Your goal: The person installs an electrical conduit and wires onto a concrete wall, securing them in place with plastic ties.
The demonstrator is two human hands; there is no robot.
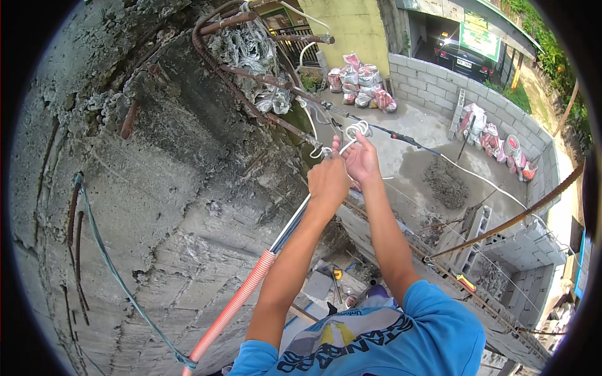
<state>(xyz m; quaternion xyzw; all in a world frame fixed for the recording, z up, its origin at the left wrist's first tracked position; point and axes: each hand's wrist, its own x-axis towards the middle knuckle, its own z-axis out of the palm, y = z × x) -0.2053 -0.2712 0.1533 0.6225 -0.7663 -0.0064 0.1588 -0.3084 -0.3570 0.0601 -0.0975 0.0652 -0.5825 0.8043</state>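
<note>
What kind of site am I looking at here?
Most likely a building site, outdoors: rusty rebar juts from rough concrete, a pile of wet-looking mortar lies on the ground below, and grey block walls stand around it.

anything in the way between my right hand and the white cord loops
Nothing visible stands between them: the white cord loops sit right at the fingers of your right hand. Your left hand is close beside it, and the rusty rebar lies off to the left.

Head-worn view; faces forward and down; hands near.
</note>
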